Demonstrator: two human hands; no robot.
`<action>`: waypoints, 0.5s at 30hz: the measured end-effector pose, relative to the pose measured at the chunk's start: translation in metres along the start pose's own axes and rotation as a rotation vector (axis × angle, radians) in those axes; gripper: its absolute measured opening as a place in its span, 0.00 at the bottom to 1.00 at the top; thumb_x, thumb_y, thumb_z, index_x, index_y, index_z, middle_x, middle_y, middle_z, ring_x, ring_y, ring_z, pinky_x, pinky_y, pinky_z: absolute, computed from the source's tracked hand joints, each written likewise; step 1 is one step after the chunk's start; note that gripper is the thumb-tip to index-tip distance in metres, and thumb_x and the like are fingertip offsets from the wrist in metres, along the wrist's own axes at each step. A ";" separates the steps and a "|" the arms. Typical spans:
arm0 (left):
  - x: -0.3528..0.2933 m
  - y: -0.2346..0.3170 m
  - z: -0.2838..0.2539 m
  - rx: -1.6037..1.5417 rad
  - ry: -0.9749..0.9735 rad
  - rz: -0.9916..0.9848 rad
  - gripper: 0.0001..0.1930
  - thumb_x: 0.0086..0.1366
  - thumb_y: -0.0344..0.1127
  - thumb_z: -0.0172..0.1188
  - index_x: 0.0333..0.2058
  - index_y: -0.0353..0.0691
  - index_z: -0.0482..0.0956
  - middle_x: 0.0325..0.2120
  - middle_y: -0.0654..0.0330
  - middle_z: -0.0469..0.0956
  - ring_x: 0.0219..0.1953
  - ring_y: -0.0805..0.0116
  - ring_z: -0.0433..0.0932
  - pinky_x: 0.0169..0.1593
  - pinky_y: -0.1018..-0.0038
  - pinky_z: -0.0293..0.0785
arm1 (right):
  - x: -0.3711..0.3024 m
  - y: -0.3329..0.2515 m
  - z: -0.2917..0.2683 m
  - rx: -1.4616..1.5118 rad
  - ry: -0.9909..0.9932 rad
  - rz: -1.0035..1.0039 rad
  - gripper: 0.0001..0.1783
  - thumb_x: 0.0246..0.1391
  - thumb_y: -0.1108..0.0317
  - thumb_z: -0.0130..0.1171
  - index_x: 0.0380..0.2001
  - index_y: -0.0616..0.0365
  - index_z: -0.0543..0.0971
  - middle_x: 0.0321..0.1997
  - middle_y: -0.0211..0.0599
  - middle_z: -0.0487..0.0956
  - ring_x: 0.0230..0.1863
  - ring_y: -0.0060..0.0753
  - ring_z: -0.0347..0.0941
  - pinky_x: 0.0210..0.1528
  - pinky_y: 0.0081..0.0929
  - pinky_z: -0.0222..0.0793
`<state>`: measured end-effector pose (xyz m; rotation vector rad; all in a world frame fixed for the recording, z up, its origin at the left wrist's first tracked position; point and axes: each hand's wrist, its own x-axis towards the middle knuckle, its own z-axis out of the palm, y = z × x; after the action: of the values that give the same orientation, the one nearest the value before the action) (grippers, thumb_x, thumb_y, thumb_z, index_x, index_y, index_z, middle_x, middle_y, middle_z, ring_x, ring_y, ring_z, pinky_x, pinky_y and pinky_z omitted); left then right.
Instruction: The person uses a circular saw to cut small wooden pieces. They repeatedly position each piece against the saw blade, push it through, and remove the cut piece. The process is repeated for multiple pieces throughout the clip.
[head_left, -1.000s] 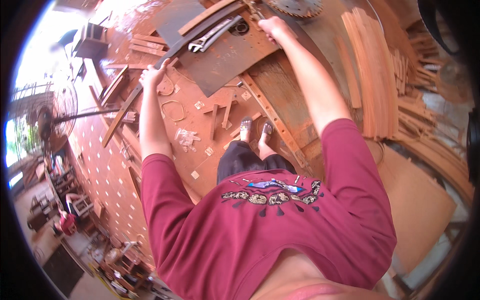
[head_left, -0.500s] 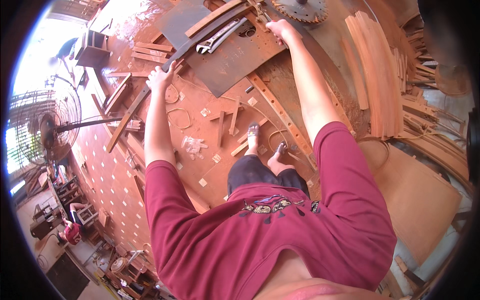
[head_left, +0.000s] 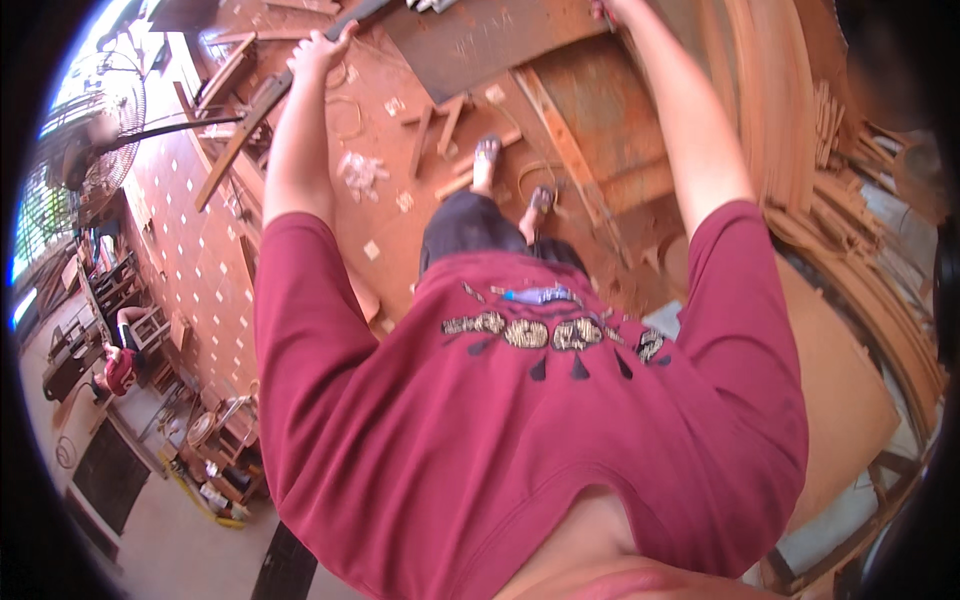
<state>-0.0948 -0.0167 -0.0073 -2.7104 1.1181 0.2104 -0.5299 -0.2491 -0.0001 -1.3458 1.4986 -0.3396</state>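
The left hand (head_left: pixel 316 52) grasps a long, narrow brown wooden bar (head_left: pixel 239 147) slanting from the left up beside the flat dark-grey metal table (head_left: pixel 470 62) on the far side. The right hand (head_left: pixel 620 11), by the table's right edge, is partly cut off; I cannot tell its grip.

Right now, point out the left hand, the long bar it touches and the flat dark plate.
Left hand (head_left: pixel 318 54): head view, on the back of the hand.
Long bar (head_left: pixel 243 137): head view, on the stretch below the hand.
Flat dark plate (head_left: pixel 472 58): head view, on its visible top face.
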 end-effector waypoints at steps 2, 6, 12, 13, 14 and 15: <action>-0.013 0.000 -0.002 0.016 -0.056 -0.007 0.62 0.51 0.90 0.33 0.65 0.36 0.63 0.63 0.40 0.67 0.66 0.44 0.65 0.67 0.50 0.59 | -0.008 -0.001 -0.008 0.081 0.021 -0.114 0.15 0.43 0.59 0.61 0.16 0.58 0.72 0.13 0.33 0.65 0.10 0.33 0.61 0.11 0.35 0.57; -0.025 -0.004 0.002 -0.018 -0.115 0.158 0.60 0.52 0.88 0.38 0.61 0.33 0.69 0.56 0.38 0.74 0.61 0.45 0.73 0.62 0.54 0.67 | -0.016 0.015 -0.020 0.087 0.023 -0.125 0.16 0.44 0.57 0.61 0.17 0.59 0.74 0.14 0.36 0.67 0.12 0.33 0.63 0.12 0.38 0.60; -0.067 -0.022 0.027 -0.127 0.212 0.580 0.35 0.59 0.69 0.60 0.32 0.34 0.79 0.27 0.40 0.81 0.34 0.41 0.82 0.37 0.53 0.77 | -0.051 0.064 -0.048 0.088 -0.111 -0.283 0.18 0.49 0.54 0.62 0.22 0.60 0.76 0.17 0.29 0.71 0.14 0.24 0.66 0.17 0.28 0.65; -0.082 -0.022 0.025 -0.121 0.192 0.544 0.34 0.57 0.70 0.61 0.32 0.36 0.79 0.25 0.41 0.81 0.32 0.42 0.82 0.36 0.53 0.77 | -0.059 0.065 -0.048 0.080 -0.109 -0.250 0.18 0.50 0.54 0.62 0.22 0.59 0.76 0.17 0.28 0.71 0.14 0.23 0.66 0.17 0.27 0.64; -0.088 -0.018 0.026 -0.130 0.230 0.560 0.35 0.56 0.70 0.62 0.31 0.37 0.79 0.24 0.43 0.80 0.30 0.43 0.82 0.34 0.53 0.77 | -0.070 0.068 -0.054 0.076 -0.088 -0.214 0.17 0.51 0.55 0.62 0.22 0.59 0.76 0.17 0.27 0.71 0.14 0.21 0.66 0.17 0.26 0.64; -0.103 -0.006 0.016 -0.197 0.183 0.552 0.35 0.56 0.71 0.62 0.31 0.37 0.79 0.22 0.44 0.80 0.29 0.44 0.82 0.34 0.54 0.77 | -0.077 0.072 -0.060 0.098 -0.076 -0.194 0.16 0.51 0.56 0.62 0.22 0.59 0.76 0.17 0.27 0.71 0.14 0.21 0.66 0.17 0.25 0.64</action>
<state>-0.1642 0.0617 -0.0011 -2.5505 1.9827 0.1595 -0.6321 -0.1841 0.0078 -1.4132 1.2758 -0.4740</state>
